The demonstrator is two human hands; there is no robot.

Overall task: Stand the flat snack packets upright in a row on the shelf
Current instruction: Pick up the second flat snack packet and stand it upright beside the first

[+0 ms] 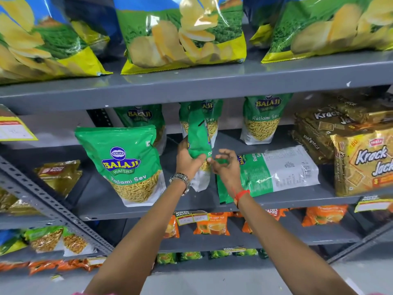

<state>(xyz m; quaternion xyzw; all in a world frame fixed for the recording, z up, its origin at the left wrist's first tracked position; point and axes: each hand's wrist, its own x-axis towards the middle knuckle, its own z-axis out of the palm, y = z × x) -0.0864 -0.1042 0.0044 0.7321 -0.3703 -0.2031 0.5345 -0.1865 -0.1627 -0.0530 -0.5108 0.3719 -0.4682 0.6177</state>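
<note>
One green packet (127, 165) is standing near left; left hand (188, 161) is clamping the edge-on packet (198, 141) upright at centre, right hand (223, 167) hovering loosely apart. A flat packet (274, 169) is lying right on the shelf (148, 211), awaiting standing.

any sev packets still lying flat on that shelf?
Yes, one green sev packet lies flat on the shelf, just right of the right hand.

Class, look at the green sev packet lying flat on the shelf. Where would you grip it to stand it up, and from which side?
Grip the flat packet by its near green end, at the shelf's front edge, coming from the front. That end overhangs slightly, so fingers probably slip under; the white end points back. The right hand hovers open beside it.
</note>
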